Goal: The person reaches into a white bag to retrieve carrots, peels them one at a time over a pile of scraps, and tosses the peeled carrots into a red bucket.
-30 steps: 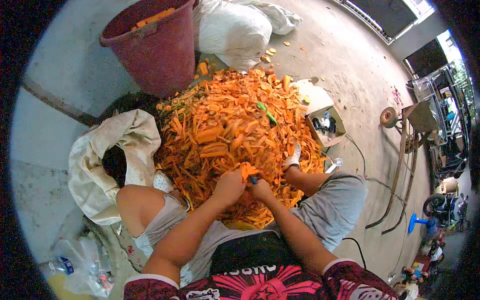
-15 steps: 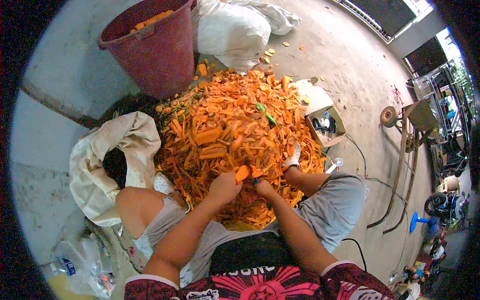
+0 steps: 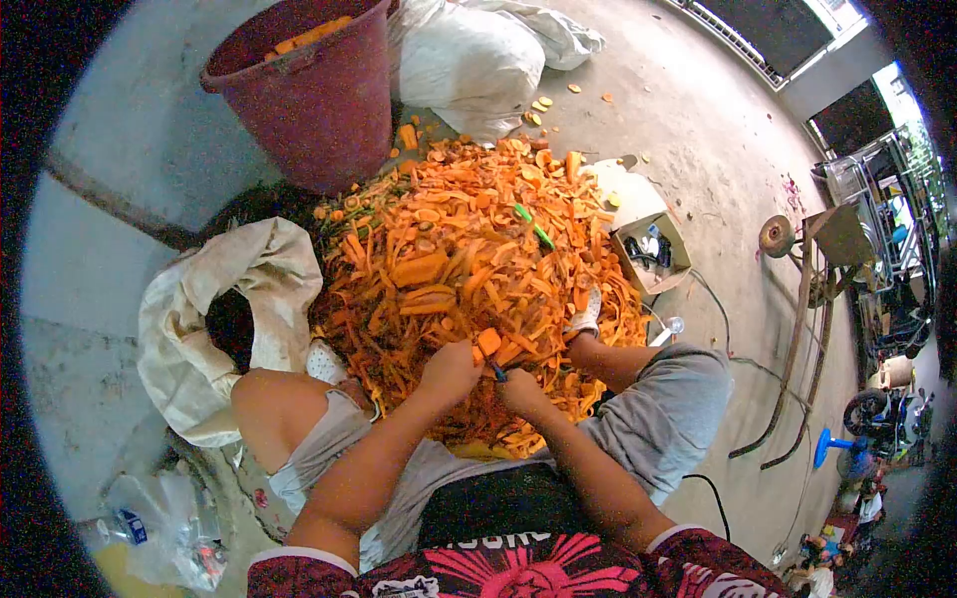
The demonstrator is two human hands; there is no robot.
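Between my bent legs spreads a heap of orange carrot peelings and cut pieces (image 3: 449, 239). My left hand (image 3: 451, 373) is closed around a carrot (image 3: 488, 342), whose blunt orange end sticks out past the fingers. Close beside it on the right, my right hand (image 3: 520, 391) grips a small blue-handled tool (image 3: 499, 373); its blade is too small to make out. Both hands hang over the near part of the heap. Farther up, a green-handled tool (image 3: 534, 227) lies on the peelings.
A maroon tub (image 3: 309, 110) with carrots inside stands at the upper left, beside white sacks (image 3: 464, 65). An open woven sack (image 3: 174, 339) lies by my knee. Right of the heap are a carton (image 3: 653, 249) with dark items and a hand truck (image 3: 812, 299).
My right hand and the blue-handled tool have shifted slightly left and down, toward me. The carrot's blunt end now faces up more plainly. My left hand has barely moved.
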